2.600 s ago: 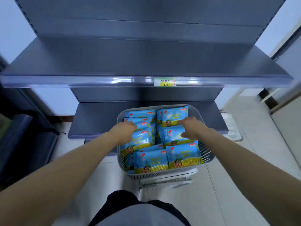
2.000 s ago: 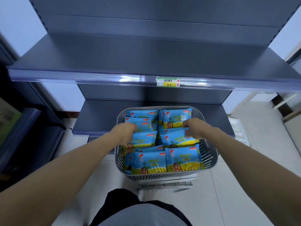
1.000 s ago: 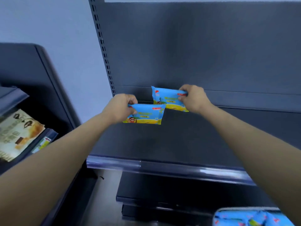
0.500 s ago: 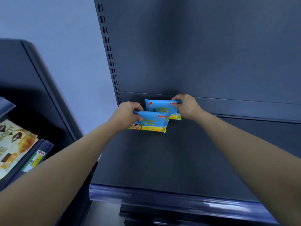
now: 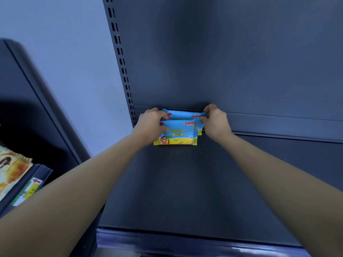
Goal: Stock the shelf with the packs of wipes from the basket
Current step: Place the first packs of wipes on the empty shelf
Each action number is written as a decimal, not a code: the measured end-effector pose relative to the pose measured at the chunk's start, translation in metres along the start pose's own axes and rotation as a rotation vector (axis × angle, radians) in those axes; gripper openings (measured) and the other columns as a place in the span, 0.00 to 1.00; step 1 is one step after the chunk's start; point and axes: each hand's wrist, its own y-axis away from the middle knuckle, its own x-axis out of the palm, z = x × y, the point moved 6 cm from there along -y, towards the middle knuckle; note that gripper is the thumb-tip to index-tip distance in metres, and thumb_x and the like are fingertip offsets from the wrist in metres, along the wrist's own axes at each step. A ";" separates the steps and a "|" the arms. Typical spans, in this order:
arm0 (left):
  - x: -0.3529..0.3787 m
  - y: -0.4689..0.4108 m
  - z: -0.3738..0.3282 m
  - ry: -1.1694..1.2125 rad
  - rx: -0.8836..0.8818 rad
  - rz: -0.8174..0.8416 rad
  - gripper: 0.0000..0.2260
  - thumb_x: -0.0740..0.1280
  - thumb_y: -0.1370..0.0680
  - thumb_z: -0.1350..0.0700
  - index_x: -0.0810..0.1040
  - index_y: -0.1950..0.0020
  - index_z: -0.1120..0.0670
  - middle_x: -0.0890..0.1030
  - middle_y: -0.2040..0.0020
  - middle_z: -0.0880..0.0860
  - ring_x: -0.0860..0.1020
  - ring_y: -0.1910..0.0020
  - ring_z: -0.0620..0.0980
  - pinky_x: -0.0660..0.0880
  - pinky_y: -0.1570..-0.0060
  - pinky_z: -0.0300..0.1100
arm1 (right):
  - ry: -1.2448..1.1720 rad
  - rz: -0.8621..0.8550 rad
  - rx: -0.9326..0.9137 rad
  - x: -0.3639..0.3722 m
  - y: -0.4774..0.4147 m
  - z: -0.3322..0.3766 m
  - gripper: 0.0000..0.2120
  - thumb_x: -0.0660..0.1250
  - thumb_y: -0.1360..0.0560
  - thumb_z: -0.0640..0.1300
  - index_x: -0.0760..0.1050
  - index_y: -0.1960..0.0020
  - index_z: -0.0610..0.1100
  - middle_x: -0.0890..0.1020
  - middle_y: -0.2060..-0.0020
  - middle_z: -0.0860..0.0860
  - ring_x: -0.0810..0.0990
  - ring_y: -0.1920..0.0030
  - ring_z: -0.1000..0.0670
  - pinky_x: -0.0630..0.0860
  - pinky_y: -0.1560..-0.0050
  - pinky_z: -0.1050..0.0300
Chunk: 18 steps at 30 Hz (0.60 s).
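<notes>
Two blue and yellow packs of wipes stand at the back left corner of the dark grey shelf [image 5: 185,182]. The front pack [image 5: 178,133] is upright, and my left hand [image 5: 151,125] grips its left end. Right behind it the rear pack [image 5: 183,115] leans against the shelf's back panel, its top right corner pinched by my right hand [image 5: 216,120]. The front pack hides most of the rear one. The basket is out of view.
A perforated upright [image 5: 121,62] runs along the shelf's left side, with a pale wall beyond it. A neighbouring dark shelf unit at the lower left holds a brown snack bag [image 5: 11,171] and a price tag [image 5: 27,191]. The shelf's front rail [image 5: 185,240] crosses the bottom.
Both hands lifted one pack each out of the basket and carried them up to the shelf. Over the last half second the packs moved back and left into the rear corner.
</notes>
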 end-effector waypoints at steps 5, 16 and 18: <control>0.005 -0.007 -0.001 -0.038 0.014 -0.030 0.13 0.70 0.27 0.58 0.74 0.43 0.56 0.75 0.45 0.53 0.72 0.44 0.53 0.69 0.41 0.51 | 0.062 -0.075 0.013 -0.010 0.003 -0.002 0.13 0.59 0.23 0.37 0.69 0.39 0.39 0.79 0.46 0.40 0.77 0.47 0.39 0.76 0.47 0.47; 0.019 -0.007 -0.003 -0.232 0.014 -0.020 0.22 0.69 0.26 0.55 0.68 0.34 0.55 0.70 0.40 0.54 0.68 0.40 0.55 0.65 0.40 0.48 | 0.189 -0.105 -0.079 -0.021 0.029 0.011 0.11 0.57 0.23 0.39 0.72 0.43 0.40 0.81 0.51 0.41 0.78 0.52 0.38 0.77 0.52 0.46; 0.018 -0.002 -0.005 -0.314 0.012 -0.028 0.23 0.68 0.26 0.55 0.66 0.33 0.56 0.70 0.39 0.56 0.68 0.39 0.56 0.64 0.39 0.50 | 0.196 -0.092 -0.102 -0.024 0.035 0.012 0.11 0.57 0.23 0.39 0.72 0.43 0.40 0.81 0.50 0.41 0.78 0.51 0.39 0.77 0.52 0.47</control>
